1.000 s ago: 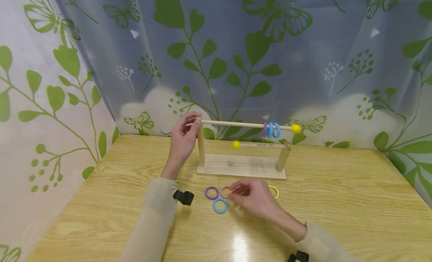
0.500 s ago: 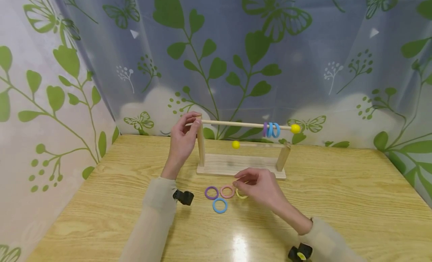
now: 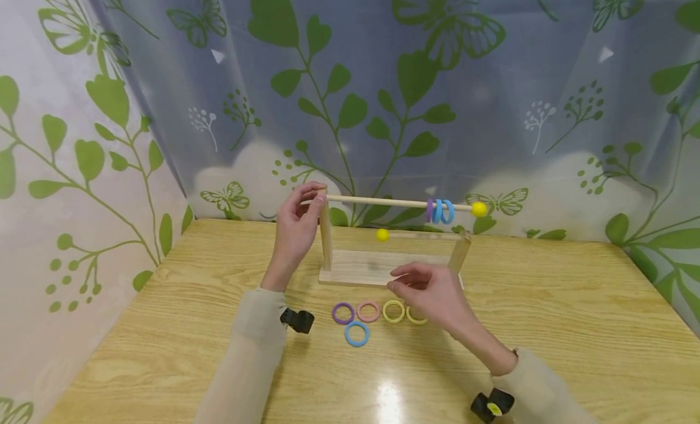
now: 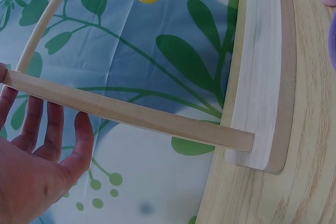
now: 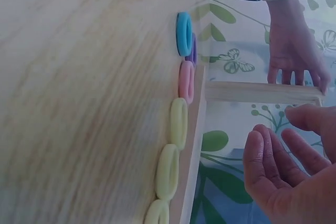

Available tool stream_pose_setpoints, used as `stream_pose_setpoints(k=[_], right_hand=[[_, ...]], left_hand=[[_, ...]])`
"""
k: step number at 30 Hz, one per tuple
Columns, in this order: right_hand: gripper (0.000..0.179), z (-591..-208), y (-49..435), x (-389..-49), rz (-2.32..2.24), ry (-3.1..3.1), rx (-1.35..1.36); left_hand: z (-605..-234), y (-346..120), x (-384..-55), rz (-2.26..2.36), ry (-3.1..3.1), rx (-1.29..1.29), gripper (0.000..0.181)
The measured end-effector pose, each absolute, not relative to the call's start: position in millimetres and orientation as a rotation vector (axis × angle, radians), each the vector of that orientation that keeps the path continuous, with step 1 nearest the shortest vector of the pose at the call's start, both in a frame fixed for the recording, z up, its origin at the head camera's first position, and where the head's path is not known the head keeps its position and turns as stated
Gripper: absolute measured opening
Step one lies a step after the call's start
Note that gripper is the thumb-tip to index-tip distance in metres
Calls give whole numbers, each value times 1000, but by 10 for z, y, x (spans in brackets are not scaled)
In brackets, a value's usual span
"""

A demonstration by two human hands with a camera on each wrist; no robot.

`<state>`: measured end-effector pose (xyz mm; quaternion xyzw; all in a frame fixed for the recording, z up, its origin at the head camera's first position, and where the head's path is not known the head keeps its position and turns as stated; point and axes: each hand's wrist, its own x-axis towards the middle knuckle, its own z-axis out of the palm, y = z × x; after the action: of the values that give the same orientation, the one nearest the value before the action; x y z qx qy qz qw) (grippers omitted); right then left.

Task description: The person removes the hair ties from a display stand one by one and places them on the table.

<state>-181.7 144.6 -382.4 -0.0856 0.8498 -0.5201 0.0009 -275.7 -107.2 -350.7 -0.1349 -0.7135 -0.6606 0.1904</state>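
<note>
My left hand (image 3: 298,226) grips the top of the left post (image 3: 326,235) of a wooden stand (image 3: 391,269), thumb at the post's upper end. On the stand's upper rod (image 3: 377,200) hang a purple ring (image 3: 429,210) and two blue rings (image 3: 448,211). My right hand (image 3: 434,293) hovers over the table in front of the base, fingers loosely bent, holding nothing. Below it lie a purple ring (image 3: 333,314), a pink ring (image 3: 369,321), a blue ring (image 3: 356,345) and yellow rings (image 3: 384,311). The right wrist view shows a third yellow ring (image 5: 157,213), partly cut off.
A yellow ball (image 3: 478,209) caps the upper rod's right end. Another yellow ball (image 3: 382,234) tips the lower rod, which runs leftward from the shorter right post (image 3: 459,254). A patterned curtain (image 3: 361,108) hangs behind the wooden table (image 3: 164,351).
My right hand has moved from beside the pink ring rightward and up, away from the table rings, uncovering yellow ones. My left hand stays on the post.
</note>
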Motion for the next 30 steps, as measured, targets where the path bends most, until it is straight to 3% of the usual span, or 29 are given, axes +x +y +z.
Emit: stream_pose_setpoints(k=[30], right_hand=[[29, -3582, 1777, -1929, -1745, 2777, -172]], left_hand=[[-3513, -1069, -2763, -1865, -2012, -368, 25]])
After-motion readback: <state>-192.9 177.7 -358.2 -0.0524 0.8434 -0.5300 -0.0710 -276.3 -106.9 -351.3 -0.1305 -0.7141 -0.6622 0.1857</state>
